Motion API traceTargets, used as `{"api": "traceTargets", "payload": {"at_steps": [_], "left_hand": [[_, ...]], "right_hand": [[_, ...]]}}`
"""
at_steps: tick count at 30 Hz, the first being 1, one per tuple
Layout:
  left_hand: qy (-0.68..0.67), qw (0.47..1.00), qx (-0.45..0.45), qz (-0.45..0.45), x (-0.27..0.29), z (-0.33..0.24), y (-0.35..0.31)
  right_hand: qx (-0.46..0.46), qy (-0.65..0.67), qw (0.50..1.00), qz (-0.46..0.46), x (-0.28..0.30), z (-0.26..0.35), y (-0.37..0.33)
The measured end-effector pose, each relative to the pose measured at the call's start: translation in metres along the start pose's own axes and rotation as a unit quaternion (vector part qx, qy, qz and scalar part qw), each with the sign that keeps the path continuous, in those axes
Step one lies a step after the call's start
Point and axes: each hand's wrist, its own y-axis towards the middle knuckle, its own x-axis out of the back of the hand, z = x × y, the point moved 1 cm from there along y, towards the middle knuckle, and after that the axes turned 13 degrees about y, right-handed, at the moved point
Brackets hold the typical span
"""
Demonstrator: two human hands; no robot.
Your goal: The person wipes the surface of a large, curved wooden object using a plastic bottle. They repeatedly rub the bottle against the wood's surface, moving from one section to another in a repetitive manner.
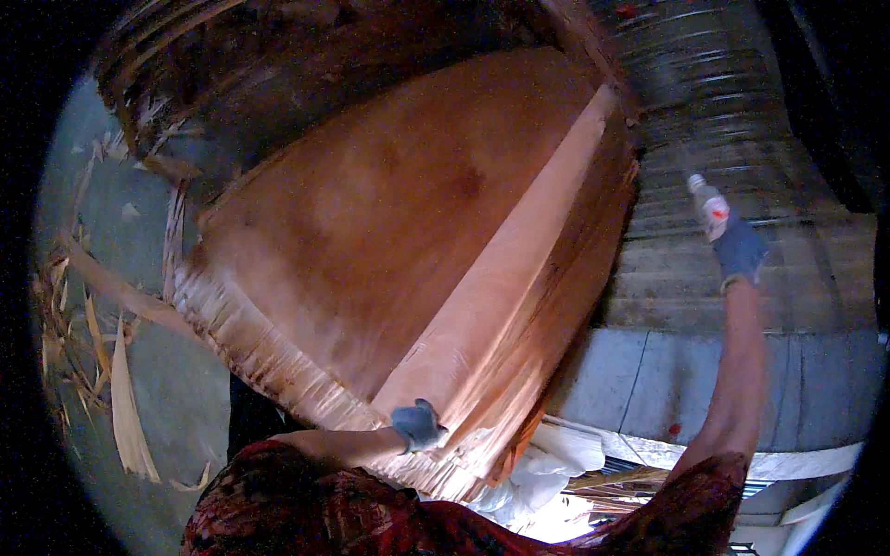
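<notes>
A large stack of reddish-brown wood veneer sheets (371,222) fills the middle. Along its right side, a paler strip of veneer (505,250) runs lengthwise, apparently a folded or overlapping part of the top sheet. At the near end of that strip is my left hand (417,425), in a grey-blue glove, its fingers curled at the veneer's edge. Out to the right, my gloved right hand (740,250) grips a clear plastic bottle (712,208) with a red-and-white label, its white cap pointing away from me. The arm is stretched over wooden boards, apart from the stack.
Torn veneer strips (130,398) litter the grey floor (185,371) at left. Rough, dark layered sheets (269,65) rise behind the stack. Planks (732,287) and a pale panel surface (686,380) extend at right. White plastic sheeting (533,477) lies near the stack's front corner.
</notes>
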Motion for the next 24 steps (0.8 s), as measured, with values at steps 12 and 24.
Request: {"api": "traceTargets", "payload": {"at_steps": [12,24], "left_hand": [[-0.12,0.963,0.165,-0.179,0.007,0.179,0.02],[-0.085,0.971,0.202,-0.098,0.005,0.178,-0.013]], "right_hand": [[0.046,0.161,0.973,0.157,-0.102,0.039,-0.176],[-0.256,0.339,0.881,0.209,-0.124,-0.091,-0.362]]}}
